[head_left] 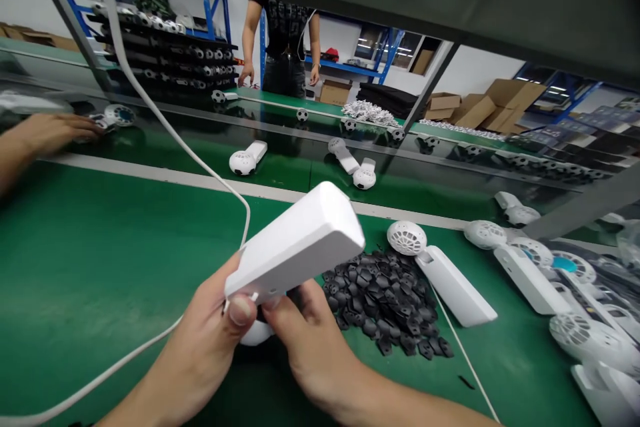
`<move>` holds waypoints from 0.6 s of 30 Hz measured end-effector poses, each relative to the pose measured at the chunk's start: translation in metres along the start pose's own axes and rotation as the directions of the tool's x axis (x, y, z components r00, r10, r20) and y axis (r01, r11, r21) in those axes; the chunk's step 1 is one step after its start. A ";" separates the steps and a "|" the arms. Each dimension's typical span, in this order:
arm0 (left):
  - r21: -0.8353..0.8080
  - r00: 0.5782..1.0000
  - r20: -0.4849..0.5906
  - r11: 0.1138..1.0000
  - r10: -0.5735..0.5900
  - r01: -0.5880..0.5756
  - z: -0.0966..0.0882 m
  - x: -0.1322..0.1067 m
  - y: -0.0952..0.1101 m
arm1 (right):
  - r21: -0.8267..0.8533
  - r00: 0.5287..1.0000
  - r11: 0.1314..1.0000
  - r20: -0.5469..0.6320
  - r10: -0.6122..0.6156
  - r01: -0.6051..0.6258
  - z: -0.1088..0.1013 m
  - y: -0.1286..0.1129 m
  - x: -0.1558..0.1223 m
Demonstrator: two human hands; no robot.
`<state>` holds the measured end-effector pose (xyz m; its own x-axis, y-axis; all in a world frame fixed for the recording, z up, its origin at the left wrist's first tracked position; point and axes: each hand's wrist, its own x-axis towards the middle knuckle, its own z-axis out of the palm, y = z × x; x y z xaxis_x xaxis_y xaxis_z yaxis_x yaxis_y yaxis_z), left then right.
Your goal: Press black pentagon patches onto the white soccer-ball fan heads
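White fan (295,243), long axis up-right, handle away, both hands gripping

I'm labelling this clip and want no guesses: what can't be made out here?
Head view:
Round end of the white fan: mostly hidden by the left hand and right hand gripping it.
Pile of black parts: pieces too small to tell their shape.
White cable: both ends cut off by the frame edges.
Fans at the far right: blurred and cut by the right edge.

Both hands, left hand (210,330) and right hand (310,340), grip a white handheld fan (295,243) beside black parts (385,300).
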<state>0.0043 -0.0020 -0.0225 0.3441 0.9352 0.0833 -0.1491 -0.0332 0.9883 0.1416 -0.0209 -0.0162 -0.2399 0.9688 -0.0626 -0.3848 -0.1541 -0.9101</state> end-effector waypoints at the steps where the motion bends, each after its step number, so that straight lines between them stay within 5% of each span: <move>1: -0.008 0.999 0.031 1.000 0.008 -0.007 -0.002 0.000 -0.001 | -0.006 1.000 1.000 -0.006 -0.005 0.005 -0.001 0.002 0.000; 4: -0.018 0.996 0.084 1.000 -0.006 0.007 -0.008 0.002 -0.004 | -0.052 1.000 0.998 -0.013 0.026 -0.027 -0.006 0.004 0.003; 8: -0.074 0.993 0.091 0.994 -0.077 0.084 -0.008 0.007 0.003 | -0.124 0.985 0.988 0.137 0.108 -0.092 -0.017 -0.008 0.012; 10: -0.100 0.991 0.080 0.988 -0.106 0.113 -0.008 0.009 0.007 | -0.293 0.988 0.955 0.122 0.090 -0.051 -0.028 -0.021 0.017; 11: -0.110 0.990 0.070 0.986 -0.120 0.127 -0.008 0.010 0.009 | -0.458 0.996 0.887 0.083 -0.023 0.058 -0.035 -0.028 0.020; 12: -0.116 0.988 0.066 0.982 -0.140 0.147 -0.009 0.010 0.010 | -0.655 0.973 0.724 0.077 -0.218 0.214 -0.042 -0.035 0.021; 13: -0.119 0.984 0.066 0.978 -0.166 0.173 -0.010 0.010 0.011 | -0.823 0.881 0.433 0.157 -0.446 0.366 -0.050 -0.042 0.023; 14: -0.115 0.976 0.080 0.970 -0.205 0.213 -0.012 0.009 0.011 | -0.892 0.728 0.067 0.320 -0.607 0.447 -0.057 -0.049 0.025; 15: -0.105 0.961 0.108 0.958 -0.256 0.267 -0.015 0.009 0.009 | -0.855 0.569 -0.267 0.499 -0.653 0.444 -0.064 -0.056 0.026; 16: -0.092 0.942 0.140 0.943 -0.306 0.320 -0.017 0.008 0.008 | -0.768 0.451 -0.501 0.640 -0.621 0.399 -0.069 -0.063 0.027; 18: -0.056 0.918 0.184 0.929 -0.351 0.366 -0.022 0.007 0.004 | -0.597 0.359 -0.712 0.798 -0.484 0.368 -0.074 -0.076 0.028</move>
<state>-0.0139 0.0121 -0.0209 0.5386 0.8057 -0.2466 -0.0644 0.3312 0.9414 0.2303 0.0322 0.0206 -0.6112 0.2669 0.7451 0.7182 0.5826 0.3804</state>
